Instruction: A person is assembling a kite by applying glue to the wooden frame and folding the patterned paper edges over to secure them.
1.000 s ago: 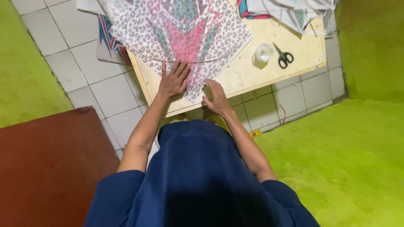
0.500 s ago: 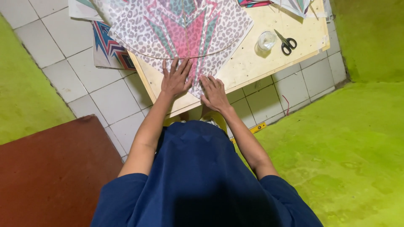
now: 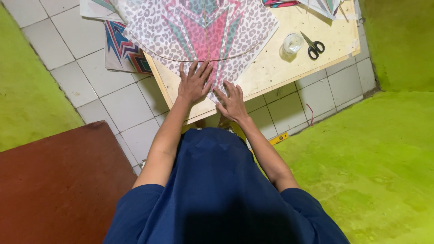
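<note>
Compared with a second ago, both hands are still pressing flat on the same lower tip of the patterned paper sheet (image 3: 199, 27), though the left hand (image 3: 194, 83) and right hand (image 3: 233, 101) are now sitting slightly lower in view. Both hands are lying open with fingers spread, gripping nothing, on the sheet's leopard-spotted pink and teal print, which is resting on the pale wooden board (image 3: 289, 63) over the tiled floor (image 3: 77, 77). Black-handled scissors (image 3: 313, 45) and a small clear round container (image 3: 291, 44) are lying on the board to the right, while another zigzag-printed sheet (image 3: 124, 52) is poking out at its left edge.
</note>
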